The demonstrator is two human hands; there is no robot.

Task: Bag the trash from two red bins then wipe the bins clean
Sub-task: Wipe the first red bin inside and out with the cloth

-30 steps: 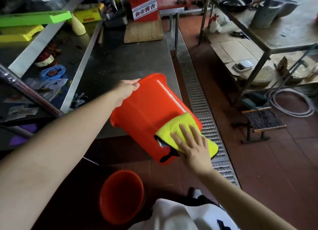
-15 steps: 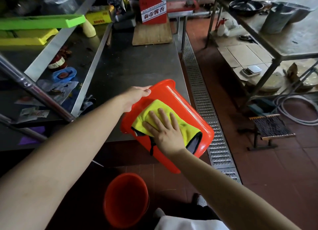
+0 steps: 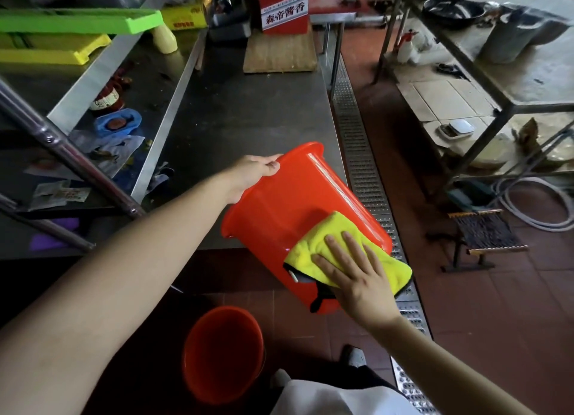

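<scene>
Hands: left (image 3: pixel 253 172) grips bin (image 3: pixel 298 203), right (image 3: pixel 354 275) presses cloth (image 3: pixel 329 240).

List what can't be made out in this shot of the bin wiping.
Head view only:
- Inside of the held red bin: faces away, its own wall hides it.
- Bin wall under the yellow cloth and right hand: covered.
- Left hand fingers past the rim: hidden.
- Floor bin interior: too dark.

A steel worktop (image 3: pixel 248 110) stands on dim red floor tiles (image 3: pixel 466 306); a metal drain grate (image 3: pixel 360 153) runs along its right side.
</scene>
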